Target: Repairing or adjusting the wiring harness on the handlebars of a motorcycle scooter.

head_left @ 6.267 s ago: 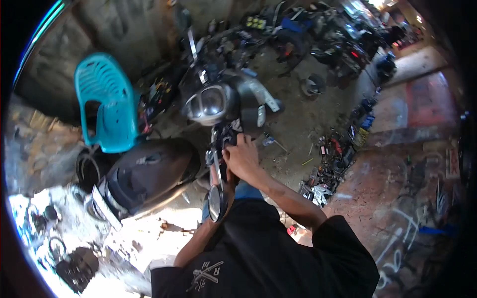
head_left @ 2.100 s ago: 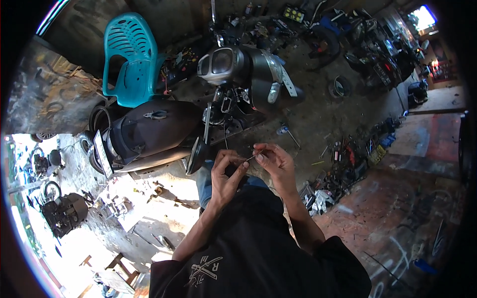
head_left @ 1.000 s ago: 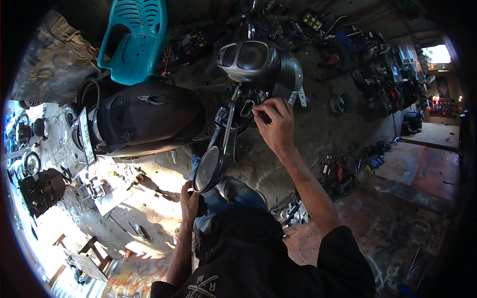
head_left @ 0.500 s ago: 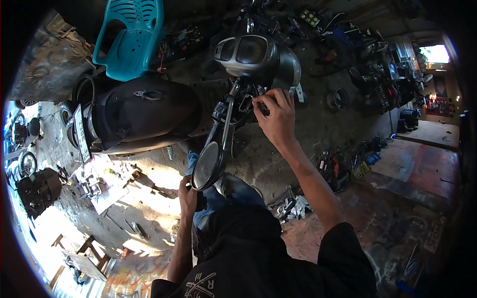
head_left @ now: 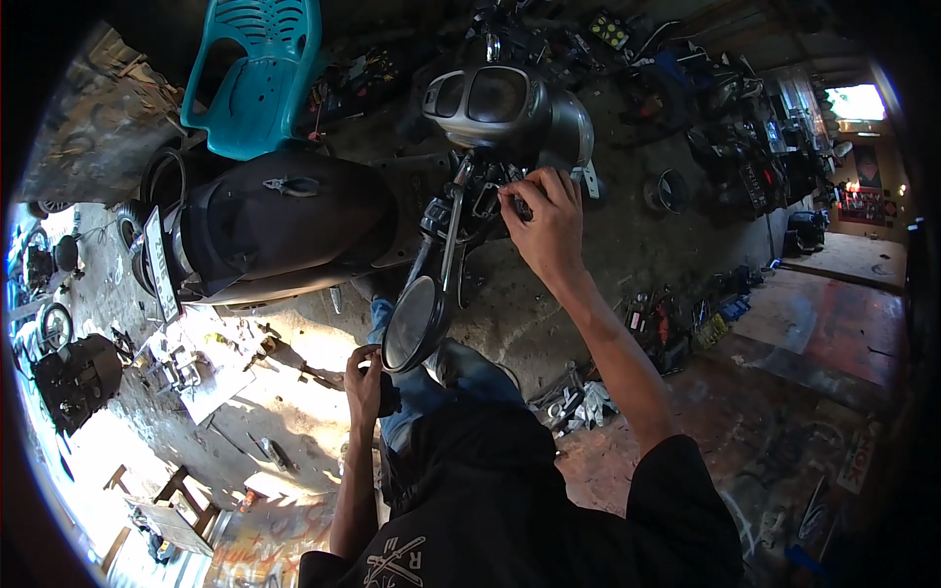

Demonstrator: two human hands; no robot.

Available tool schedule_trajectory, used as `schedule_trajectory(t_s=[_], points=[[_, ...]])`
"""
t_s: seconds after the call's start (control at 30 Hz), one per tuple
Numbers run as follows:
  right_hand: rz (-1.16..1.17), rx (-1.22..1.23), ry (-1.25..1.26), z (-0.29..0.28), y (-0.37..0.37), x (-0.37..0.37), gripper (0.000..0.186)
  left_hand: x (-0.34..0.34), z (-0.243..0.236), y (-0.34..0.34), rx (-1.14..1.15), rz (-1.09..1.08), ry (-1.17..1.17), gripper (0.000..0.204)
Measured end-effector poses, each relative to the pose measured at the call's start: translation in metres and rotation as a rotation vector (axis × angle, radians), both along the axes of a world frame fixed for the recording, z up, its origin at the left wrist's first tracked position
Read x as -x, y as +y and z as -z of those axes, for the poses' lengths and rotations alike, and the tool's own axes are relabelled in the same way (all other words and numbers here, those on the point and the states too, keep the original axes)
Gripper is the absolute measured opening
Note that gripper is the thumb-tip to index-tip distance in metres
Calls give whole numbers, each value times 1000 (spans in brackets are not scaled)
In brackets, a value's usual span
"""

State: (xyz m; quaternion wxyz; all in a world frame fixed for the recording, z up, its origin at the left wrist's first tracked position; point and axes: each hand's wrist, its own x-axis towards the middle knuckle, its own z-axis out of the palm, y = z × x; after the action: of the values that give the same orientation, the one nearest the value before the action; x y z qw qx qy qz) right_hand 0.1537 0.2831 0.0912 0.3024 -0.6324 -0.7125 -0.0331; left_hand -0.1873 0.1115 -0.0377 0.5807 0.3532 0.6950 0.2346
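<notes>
A scooter's silver-and-black headlamp housing sits above its handlebar, where metal brackets and dark parts are exposed. My right hand is at these parts, thumb and fingertips pinched on something too small to make out. Lower down, a round black mirror on a long stem stands between my arms. My left hand is beside the mirror's lower left edge with curled fingers; what it grips is hidden behind it. The dark scooter seat has pliers lying on it.
A turquoise plastic chair stands behind the scooter. Other motorbikes, a round container, scattered tools and metal parts surround me. A dark engine-like unit lies in the sunlit left area; a board is at the right.
Both hands were together fiddling with a thin item two seconds ago. Since then they separated, the right reaching up to the handlebar parts, the left down beside the mirror. Lately the right edged slightly upward.
</notes>
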Motion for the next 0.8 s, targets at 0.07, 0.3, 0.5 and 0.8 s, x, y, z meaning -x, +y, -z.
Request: schedule_trajectory(t_s=[0.07, 0.3, 0.5, 0.8], points=[[2, 3, -8, -1, -1, 1, 16, 1, -3, 1, -3, 0, 2, 27], [-6, 95, -14, -8, -3, 5, 13, 0, -4, 7, 4, 22, 56, 28], [8, 174, 2, -12, -2, 6, 9, 1, -8, 11, 10, 25, 78, 32], [37, 243, -90, -21, 3, 9, 8, 8, -6, 11, -1, 18, 76, 36]])
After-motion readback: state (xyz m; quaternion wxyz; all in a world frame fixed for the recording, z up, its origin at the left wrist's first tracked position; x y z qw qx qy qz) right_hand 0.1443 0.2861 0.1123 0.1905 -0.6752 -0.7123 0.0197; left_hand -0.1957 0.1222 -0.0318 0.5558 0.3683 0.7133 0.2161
